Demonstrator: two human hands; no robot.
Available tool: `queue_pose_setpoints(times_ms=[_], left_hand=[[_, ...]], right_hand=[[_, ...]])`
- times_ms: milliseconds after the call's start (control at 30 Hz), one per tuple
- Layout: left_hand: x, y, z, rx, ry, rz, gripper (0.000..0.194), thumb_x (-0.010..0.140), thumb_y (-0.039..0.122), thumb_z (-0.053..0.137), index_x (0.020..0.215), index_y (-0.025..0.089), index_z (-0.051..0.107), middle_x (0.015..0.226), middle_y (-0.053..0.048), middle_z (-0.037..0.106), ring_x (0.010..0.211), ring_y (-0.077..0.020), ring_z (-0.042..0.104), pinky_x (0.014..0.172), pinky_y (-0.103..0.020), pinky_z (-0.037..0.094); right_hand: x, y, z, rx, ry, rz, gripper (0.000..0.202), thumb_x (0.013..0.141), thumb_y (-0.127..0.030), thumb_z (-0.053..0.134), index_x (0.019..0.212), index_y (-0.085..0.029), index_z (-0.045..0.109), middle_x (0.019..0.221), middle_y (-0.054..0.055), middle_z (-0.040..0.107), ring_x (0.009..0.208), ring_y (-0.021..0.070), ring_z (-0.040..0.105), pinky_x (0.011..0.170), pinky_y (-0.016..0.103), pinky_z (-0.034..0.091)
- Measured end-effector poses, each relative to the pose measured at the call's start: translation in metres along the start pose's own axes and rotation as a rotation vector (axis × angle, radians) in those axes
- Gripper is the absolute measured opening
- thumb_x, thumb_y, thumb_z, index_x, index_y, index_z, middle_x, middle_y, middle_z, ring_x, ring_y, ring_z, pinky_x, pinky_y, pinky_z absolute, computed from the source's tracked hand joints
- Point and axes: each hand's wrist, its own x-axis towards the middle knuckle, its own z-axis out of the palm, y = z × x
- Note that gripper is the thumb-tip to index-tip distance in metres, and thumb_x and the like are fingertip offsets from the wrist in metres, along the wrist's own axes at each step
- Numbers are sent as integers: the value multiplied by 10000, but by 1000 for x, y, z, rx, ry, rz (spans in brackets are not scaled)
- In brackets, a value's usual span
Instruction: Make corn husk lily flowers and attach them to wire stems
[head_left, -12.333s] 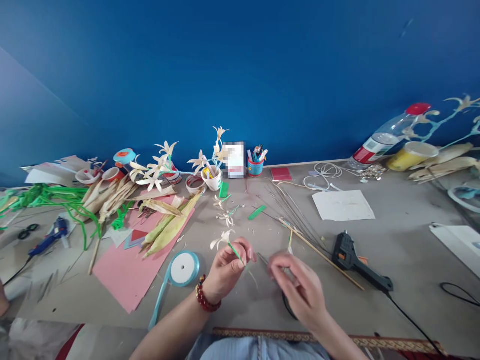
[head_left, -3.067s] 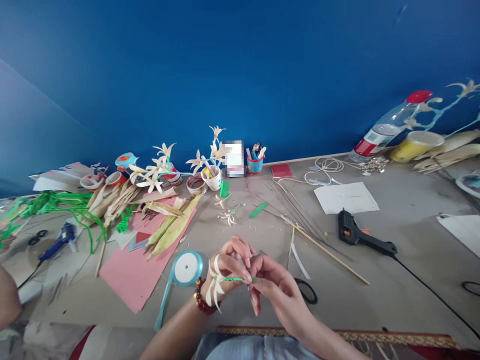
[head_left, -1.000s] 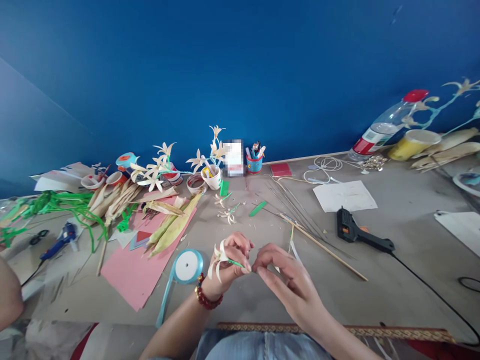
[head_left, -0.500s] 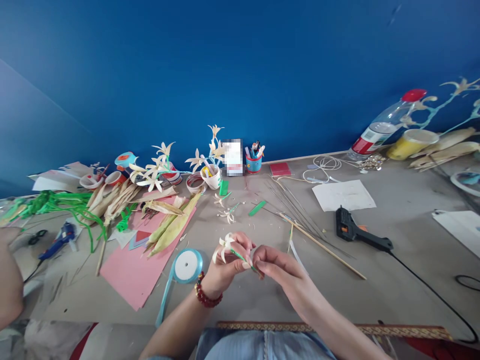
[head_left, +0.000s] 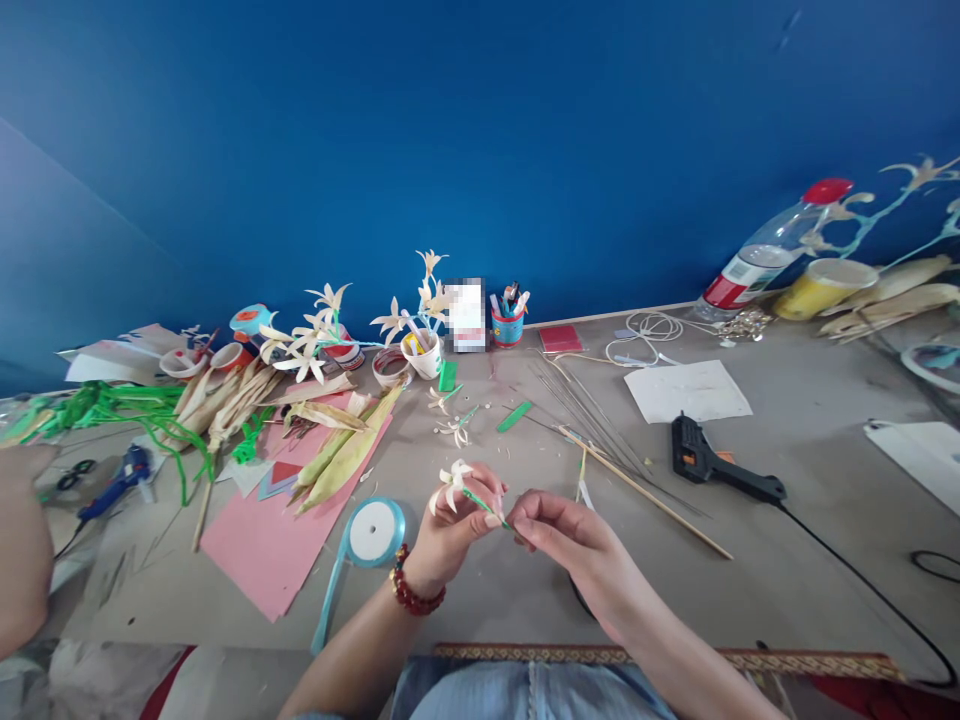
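A white craft flower [head_left: 451,487] on a thin green-wrapped stem is held above the table, its petals toward the upper left. My left hand [head_left: 469,520], with a red bead bracelet [head_left: 413,588] at the wrist, pinches the stem between thumb and fingers. Closed on the stem's lower end is my right hand [head_left: 561,530]; its fingertips hide that end. Beyond my hands lie two small white flowers [head_left: 455,432] and a green strip [head_left: 514,416]. A roll of light blue ribbon [head_left: 373,532] lies left of my left wrist.
Pink paper [head_left: 259,545] and corn husks [head_left: 352,455] cover the left side. A black glue gun [head_left: 724,470], a wooden stick [head_left: 649,492] and thin wires lie to the right. Flowers stand in a cup [head_left: 424,358] near the wall. Another person's arm [head_left: 22,550] shows at the left edge.
My right hand has shifted slightly and its fingers have turned around the stem's lower end. The flower has tilted a little in my left hand. The other person's arm moved slightly right.
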Motion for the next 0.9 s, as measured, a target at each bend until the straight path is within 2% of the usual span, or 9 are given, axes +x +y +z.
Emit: queue_pose_setpoints(times_ms=[233,333,500,667,800,900], left_hand=[[2,-1,0,-57,99,-54,68,750,264,748,732,218,702,731,-18,567,796,-188,535,919,-460,434],[2,-1,0,-98,140,-104,71,757,256,738,732,208,691,757,-18,567,792,-173,531,920,-429,430],[2,-2,1,-118,205,-187,105,733,261,750,729,188,675,792,-28,569,810,-171,528,909,-386,429],[3,-3,2,-166,246,-236,135,710,234,760,696,179,637,784,-16,571,805,-160,531,874,-341,428],[4,-4,2,-183,253,-262,130,724,224,742,694,173,627,756,-11,575,799,-157,535,828,-313,424],[4,-4,2,-199,264,-278,123,722,214,742,703,171,629,750,-5,581,795,-152,536,818,-305,420]], right_hand=[[-6,8,-8,131,38,27,257,781,-400,693,670,-180,618,722,9,569,713,151,478,684,248,377],[-8,14,-16,131,125,20,264,758,-425,712,705,-184,620,754,16,574,714,158,509,675,253,405],[-9,25,-30,-165,279,-93,274,777,-446,701,784,-186,616,698,9,566,628,150,504,563,244,399],[-11,27,-28,-654,226,-277,233,904,-375,554,754,-210,620,720,43,636,689,192,572,573,268,419],[-7,27,-19,-683,184,-435,176,947,-287,482,845,-221,609,831,56,648,755,189,600,693,284,474],[-3,28,-16,-717,207,-454,127,944,-256,487,890,-230,599,812,43,650,716,180,608,656,277,480]])
